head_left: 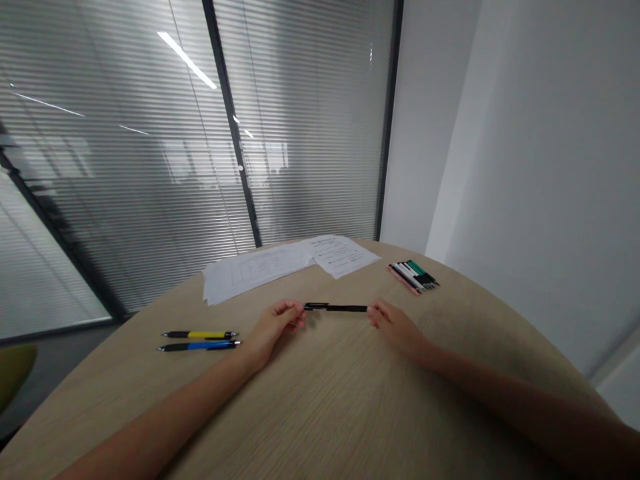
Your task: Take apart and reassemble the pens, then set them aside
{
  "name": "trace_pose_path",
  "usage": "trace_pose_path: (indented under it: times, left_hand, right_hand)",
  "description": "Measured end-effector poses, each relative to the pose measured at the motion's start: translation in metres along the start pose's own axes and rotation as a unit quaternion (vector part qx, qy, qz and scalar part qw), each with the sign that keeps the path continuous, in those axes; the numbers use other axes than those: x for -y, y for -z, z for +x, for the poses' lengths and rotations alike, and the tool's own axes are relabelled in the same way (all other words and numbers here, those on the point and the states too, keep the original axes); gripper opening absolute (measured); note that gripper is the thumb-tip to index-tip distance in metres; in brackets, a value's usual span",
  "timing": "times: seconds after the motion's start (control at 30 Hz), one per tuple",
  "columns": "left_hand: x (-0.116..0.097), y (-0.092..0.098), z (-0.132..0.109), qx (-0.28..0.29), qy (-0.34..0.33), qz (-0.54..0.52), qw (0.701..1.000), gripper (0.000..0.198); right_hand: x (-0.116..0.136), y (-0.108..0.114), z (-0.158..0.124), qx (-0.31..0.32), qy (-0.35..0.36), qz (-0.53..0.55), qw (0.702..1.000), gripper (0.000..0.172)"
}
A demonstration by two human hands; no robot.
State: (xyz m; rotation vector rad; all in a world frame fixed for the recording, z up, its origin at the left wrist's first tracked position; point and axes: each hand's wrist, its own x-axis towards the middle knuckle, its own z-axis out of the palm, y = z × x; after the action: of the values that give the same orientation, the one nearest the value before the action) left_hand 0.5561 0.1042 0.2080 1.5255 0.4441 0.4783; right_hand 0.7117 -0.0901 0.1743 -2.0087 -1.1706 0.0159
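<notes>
A black pen (336, 308) lies level between my two hands, its clip end towards the left. My left hand (274, 327) has its curled fingers at the clip end, and my right hand (393, 325) has its fingertips at the opposite end. Both hands appear to pinch the pen just above the light wooden table (340, 400). A yellow-barrelled pen (200, 335) and a blue-barrelled pen (200, 345) lie side by side left of my left hand, not touching it.
Printed white papers (260, 270) and a second sheet (340, 257) lie at the table's far edge. A pink-edged pack of dark pens (413, 277) sits at the far right. Behind the curved table edge stand a glass partition with blinds (125, 160) and a white wall (540, 167).
</notes>
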Motion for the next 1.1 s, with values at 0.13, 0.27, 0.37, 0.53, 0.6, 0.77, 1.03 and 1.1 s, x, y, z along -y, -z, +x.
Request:
trace_pose_path:
  times: [0.13,0.27,0.37,0.53,0.6,0.77,1.03,1.1]
  left_hand:
    - [0.004,-0.004,-0.003,0.024,-0.002,0.041,0.999,0.023]
    - [0.007,-0.006,-0.003,0.038,-0.013,0.118,0.992,0.028]
    - [0.008,-0.006,-0.004,0.050,-0.027,0.168,0.984,0.025]
    - [0.008,-0.005,-0.006,0.051,-0.043,0.190,0.980,0.023]
    - [0.006,-0.006,-0.008,0.033,-0.051,0.192,0.980,0.022]
    - [0.001,-0.011,-0.014,0.006,-0.097,0.204,0.974,0.015]
    - [0.001,-0.013,-0.013,0.006,-0.060,0.177,0.982,0.014]
    - [0.000,-0.013,-0.013,0.015,-0.044,0.167,0.985,0.016]
  right_hand:
    - [-0.007,-0.001,0.006,-0.009,-0.041,0.069,0.997,0.018]
    - [-0.006,0.000,0.008,0.004,-0.053,0.106,0.993,0.014]
    - [-0.003,0.000,0.007,0.024,-0.057,0.118,0.991,0.014]
    - [-0.006,-0.003,0.005,0.045,-0.050,0.134,0.989,0.023]
    - [-0.009,-0.005,0.005,0.059,-0.045,0.136,0.988,0.029]
    - [-0.012,-0.005,0.005,0.088,-0.057,0.165,0.981,0.039]
    - [-0.012,-0.004,0.004,0.075,-0.056,0.185,0.978,0.040]
    - [-0.013,-0.004,0.004,0.074,-0.058,0.180,0.979,0.040]
